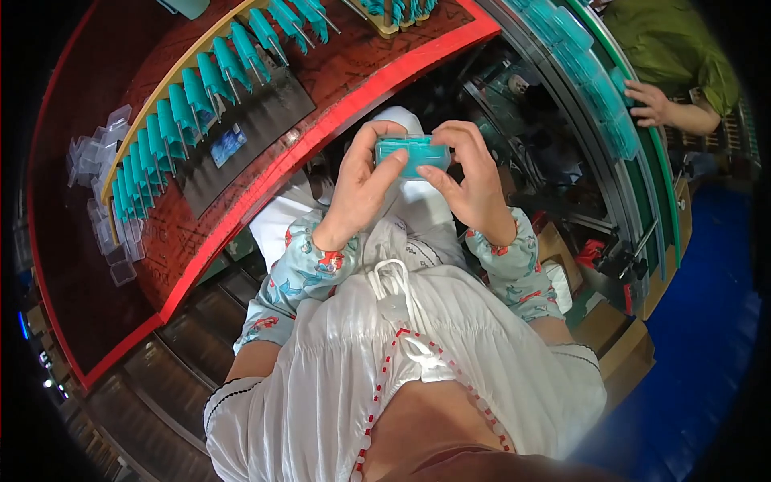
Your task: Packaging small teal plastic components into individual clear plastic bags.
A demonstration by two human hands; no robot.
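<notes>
Above my lap I hold a small clear plastic case (pixel 414 155) with slim teal pieces inside. My left hand (pixel 360 186) closes round its left end, the thumb pressed on the near face. At the other end, my right hand (pixel 475 181) grips it between thumb and fingers. The fingertips partly hide the case's edges, and I cannot tell if its lid is fully closed.
On the red-edged table (pixel 337 112) to the left, a yellow rail (pixel 138 128) carries several teal bundles (pixel 210 74) on metal rods. Loose clear boxes (pixel 103 153) lie behind it. Filled teal cases (pixel 590 84) line a conveyor at right, beside another person's hand (pixel 649 103). Cartons (pixel 617 347) stand below.
</notes>
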